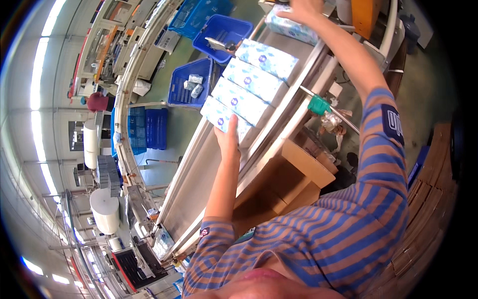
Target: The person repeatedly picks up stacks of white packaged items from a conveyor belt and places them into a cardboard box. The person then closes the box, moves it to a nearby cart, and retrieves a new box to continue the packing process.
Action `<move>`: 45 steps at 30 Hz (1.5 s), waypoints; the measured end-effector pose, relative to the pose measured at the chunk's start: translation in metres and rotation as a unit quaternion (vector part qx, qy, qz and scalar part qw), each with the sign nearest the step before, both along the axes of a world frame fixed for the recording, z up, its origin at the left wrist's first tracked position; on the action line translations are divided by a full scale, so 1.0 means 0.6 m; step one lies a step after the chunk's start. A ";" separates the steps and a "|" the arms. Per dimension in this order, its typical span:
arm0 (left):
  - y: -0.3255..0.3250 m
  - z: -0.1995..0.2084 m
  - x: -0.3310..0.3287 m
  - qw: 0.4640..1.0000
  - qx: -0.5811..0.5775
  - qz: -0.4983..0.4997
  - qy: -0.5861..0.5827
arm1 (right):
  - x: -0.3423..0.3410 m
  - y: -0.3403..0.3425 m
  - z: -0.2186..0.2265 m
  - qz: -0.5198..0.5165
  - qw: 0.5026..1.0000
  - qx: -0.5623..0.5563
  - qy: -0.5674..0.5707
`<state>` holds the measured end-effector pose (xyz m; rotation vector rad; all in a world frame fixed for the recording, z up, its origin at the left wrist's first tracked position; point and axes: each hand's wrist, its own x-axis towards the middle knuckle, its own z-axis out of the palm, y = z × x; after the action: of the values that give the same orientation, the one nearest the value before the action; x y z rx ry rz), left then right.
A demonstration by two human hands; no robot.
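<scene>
Several white tissue packs [247,80] with a blue pattern lie side by side in a slanting row on a conveyor belt [194,184]. At the near end of the row, my left hand [229,139] grips the closest tissue pack [219,118], thumb on its top; the other fingers are mostly hidden behind it. My right arm reaches far forward. My right hand [304,11] is over another tissue pack [294,29] beyond the row, thumb stretched out across it. The top edge cuts off its other fingers, so their grip does not show.
An open cardboard box [303,167] stands right of the belt, below a metal rod with a green clamp [318,104]. Blue crates [186,79] stand left of it, one with small packs inside. A person [98,102] is farther left. Flattened cardboard [423,199] is stacked at right.
</scene>
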<state>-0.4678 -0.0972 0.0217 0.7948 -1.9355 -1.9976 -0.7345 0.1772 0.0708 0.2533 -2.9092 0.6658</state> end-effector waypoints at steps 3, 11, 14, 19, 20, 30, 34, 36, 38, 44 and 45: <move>-0.007 0.012 0.021 1.000 0.003 0.006 0.011 | -0.025 0.036 -0.039 -0.056 0.992 0.102 -0.053; -0.141 0.042 0.221 0.989 -0.111 0.079 -0.058 | 0.248 -0.178 -0.017 0.326 0.943 -0.011 -0.074; -0.160 0.041 0.245 0.990 -0.091 0.091 -0.062 | 0.264 -0.212 -0.013 0.263 0.942 0.009 -0.209; -0.216 0.020 0.292 0.994 -0.038 0.086 -0.054 | 0.347 -0.257 -0.009 0.376 0.913 -0.047 -0.149; -0.216 0.028 0.288 0.995 -0.034 0.079 -0.042 | 0.367 -0.267 0.000 0.394 0.907 -0.054 -0.142; -0.200 0.116 0.380 0.983 -0.110 0.129 0.064 | 0.426 -0.292 0.068 0.364 0.899 -0.228 -0.090; -0.117 0.215 0.510 0.979 -0.199 0.030 0.019 | 0.557 -0.157 0.183 0.380 0.898 -0.178 -0.134; -0.084 0.214 0.571 0.989 -0.137 -0.043 -0.045 | 0.595 -0.134 0.177 0.430 0.883 -0.003 -0.186; -0.076 0.173 0.573 0.970 -0.104 -0.127 -0.177 | 0.595 -0.186 0.164 0.424 0.735 0.273 -0.453; -0.073 -0.103 0.495 0.731 0.232 -0.316 -0.558 | 0.608 -0.271 -0.160 0.441 0.509 0.370 -0.640; -0.074 -0.156 0.483 0.731 0.260 -0.308 -0.550 | 0.606 -0.281 -0.235 0.478 0.526 0.371 -0.598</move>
<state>-0.1781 -0.1415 -0.0720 2.1009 -2.3901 -2.9242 -0.3711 0.0086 -0.0702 2.5316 -3.7491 -0.9921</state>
